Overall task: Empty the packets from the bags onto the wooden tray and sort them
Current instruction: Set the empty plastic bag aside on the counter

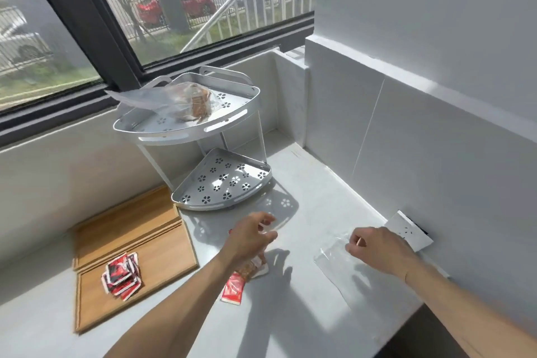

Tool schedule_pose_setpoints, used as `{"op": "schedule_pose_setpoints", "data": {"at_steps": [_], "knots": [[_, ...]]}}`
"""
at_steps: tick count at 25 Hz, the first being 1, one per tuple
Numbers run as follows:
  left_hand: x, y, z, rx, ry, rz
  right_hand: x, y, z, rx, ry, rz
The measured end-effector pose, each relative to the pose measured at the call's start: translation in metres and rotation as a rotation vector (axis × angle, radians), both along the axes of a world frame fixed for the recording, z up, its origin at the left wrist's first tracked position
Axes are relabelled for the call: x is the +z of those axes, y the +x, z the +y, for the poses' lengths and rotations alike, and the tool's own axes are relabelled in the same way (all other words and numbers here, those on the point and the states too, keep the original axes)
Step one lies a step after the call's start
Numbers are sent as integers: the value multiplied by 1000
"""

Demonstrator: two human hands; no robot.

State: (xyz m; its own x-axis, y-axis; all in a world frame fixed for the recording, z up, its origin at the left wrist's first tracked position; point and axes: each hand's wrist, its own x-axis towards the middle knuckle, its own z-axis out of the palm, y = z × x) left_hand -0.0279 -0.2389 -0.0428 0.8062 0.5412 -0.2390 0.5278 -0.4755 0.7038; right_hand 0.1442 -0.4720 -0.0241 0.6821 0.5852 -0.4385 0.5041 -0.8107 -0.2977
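Two-tier rack [203, 136] behind hands [250, 237].

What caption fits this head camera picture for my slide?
Left hand over a packet bag, right hand pinching an empty clear bag, red packets piled on the wooden tray.

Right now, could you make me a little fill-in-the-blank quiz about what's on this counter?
1. The pile of red packets lies on the ____ tray.
2. A clear bag with packets sits on the rack's ____ shelf.
3. The right hand touches an empty clear ____ lying on the counter.

Missing words: wooden; top; bag
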Motion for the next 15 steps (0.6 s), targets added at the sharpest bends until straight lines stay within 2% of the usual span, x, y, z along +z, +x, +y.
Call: {"op": "schedule_pose_setpoints", "data": {"at_steps": [7, 10, 15], "knots": [[111, -69, 70, 34, 221, 39, 97, 3, 140, 445, 181, -249], [164, -91, 103, 81, 303, 83, 149, -6, 186, 509, 347, -341], [229, -110, 155, 226, 462, 31, 211, -26, 247, 541, 578, -442]]}}
